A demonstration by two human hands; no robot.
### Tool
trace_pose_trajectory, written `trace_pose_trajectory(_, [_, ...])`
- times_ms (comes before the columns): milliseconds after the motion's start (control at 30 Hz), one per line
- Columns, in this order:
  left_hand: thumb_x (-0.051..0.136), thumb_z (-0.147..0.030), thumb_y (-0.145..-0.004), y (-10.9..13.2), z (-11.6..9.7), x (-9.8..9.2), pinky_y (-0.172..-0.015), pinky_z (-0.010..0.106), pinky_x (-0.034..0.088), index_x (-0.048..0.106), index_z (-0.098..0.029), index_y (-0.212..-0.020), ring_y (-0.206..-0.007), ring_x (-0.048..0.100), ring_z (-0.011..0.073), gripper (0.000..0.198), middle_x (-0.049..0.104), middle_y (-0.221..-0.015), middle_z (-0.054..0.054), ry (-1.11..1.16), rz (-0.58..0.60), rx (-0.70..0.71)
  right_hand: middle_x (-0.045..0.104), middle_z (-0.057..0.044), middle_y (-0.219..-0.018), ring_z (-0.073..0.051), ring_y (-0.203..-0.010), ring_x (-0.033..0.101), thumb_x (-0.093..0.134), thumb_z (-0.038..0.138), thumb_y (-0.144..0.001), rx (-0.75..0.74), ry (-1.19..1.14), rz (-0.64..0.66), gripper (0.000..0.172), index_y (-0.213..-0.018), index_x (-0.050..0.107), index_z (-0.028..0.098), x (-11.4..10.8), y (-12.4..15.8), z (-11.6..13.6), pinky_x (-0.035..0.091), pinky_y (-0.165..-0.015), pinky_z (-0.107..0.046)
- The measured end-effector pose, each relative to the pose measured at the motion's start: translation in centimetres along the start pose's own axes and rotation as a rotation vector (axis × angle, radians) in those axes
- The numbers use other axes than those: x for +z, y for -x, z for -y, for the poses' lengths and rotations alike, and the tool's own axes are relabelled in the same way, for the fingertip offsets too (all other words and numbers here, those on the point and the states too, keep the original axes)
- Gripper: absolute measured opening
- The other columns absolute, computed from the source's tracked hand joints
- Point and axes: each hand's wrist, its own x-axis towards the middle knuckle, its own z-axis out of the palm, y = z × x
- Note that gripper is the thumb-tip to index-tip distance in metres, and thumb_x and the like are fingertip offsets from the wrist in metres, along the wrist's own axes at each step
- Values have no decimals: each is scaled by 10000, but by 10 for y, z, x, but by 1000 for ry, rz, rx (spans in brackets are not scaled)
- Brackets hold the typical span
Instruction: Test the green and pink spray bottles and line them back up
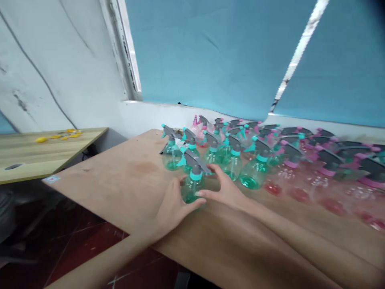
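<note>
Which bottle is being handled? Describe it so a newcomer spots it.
Below the big blue panels, find the brown table with spray bottles clustered toward its back and right. Near the cluster's left end is a green bottle with a grey sprayer and turquoise collar. Unlike its lookalike green neighbours, it is out front, between the left grip and right grip.

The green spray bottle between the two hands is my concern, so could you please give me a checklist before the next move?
1. Left hand placed: ok, curled around the green spray bottle.
2. Right hand placed: ok, at the bottle's other side.
3. Bottle upright: ok.
4. Grey sprayer head on: ok, above the turquoise collar.
5. Base resting on the wooden table: cannot tell, partly hidden by the left hand.
</note>
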Motion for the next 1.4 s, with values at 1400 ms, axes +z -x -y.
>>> trace_pose_trajectory(1400, [611, -546, -737, -31, -78, 179, -930, 506, 388, 479, -151, -1281, -1160, 474, 355, 685, 522, -1286, 156, -368, 613, 678, 512, 32, -663, -144, -588, 479, 534, 237, -718, 127, 150, -324, 147, -863, 532, 260, -175, 102, -26, 444, -560, -296])
